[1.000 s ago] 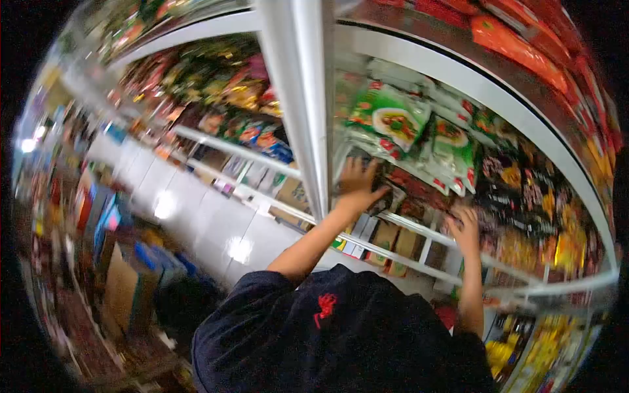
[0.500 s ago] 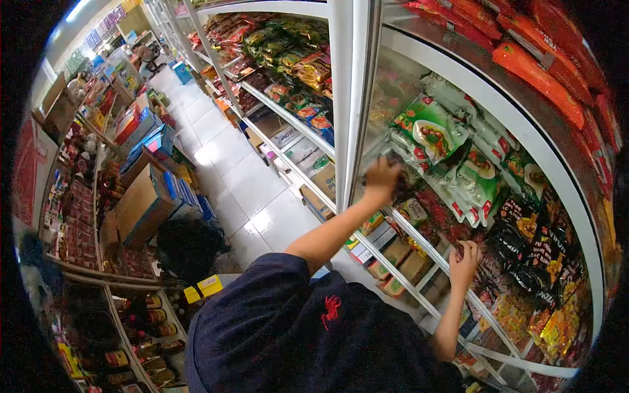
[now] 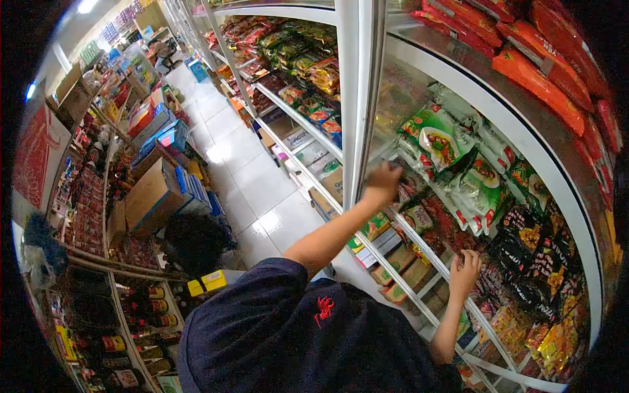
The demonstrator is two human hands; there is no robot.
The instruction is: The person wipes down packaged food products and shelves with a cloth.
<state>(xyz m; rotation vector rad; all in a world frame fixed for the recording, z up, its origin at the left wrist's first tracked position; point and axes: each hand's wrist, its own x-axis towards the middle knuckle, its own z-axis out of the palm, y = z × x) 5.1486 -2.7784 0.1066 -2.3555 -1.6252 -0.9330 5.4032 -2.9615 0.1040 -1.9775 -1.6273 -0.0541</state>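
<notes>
My left hand (image 3: 382, 185) reaches in at the near end of a glass-fronted shelf, beside the white frame post (image 3: 358, 98). It is slightly blurred, its fingers curled around something dark that I cannot make out. Lower right, my right hand (image 3: 464, 275) is at the shelf's front rail (image 3: 419, 245), fingers bent over a dark reddish bit that is mostly hidden. Between and beyond the hands lie green-and-white food packets (image 3: 440, 141) with a dish pictured on them. Black packets (image 3: 534, 252) are to the right of my right hand, with yellow packets (image 3: 557, 344) below them.
Red-orange packets (image 3: 540, 82) fill the shelf above. Left of the post, another rack holds packets (image 3: 304, 56). A tiled aisle (image 3: 246, 170) runs back past an open cardboard box (image 3: 154, 196). Bottles (image 3: 154, 304) stand lower left, near a yellow box (image 3: 206, 283).
The view has shifted slightly, so the shelves sit a little to the right and lower. Both hands stay in nearly the same places at the shelf.
</notes>
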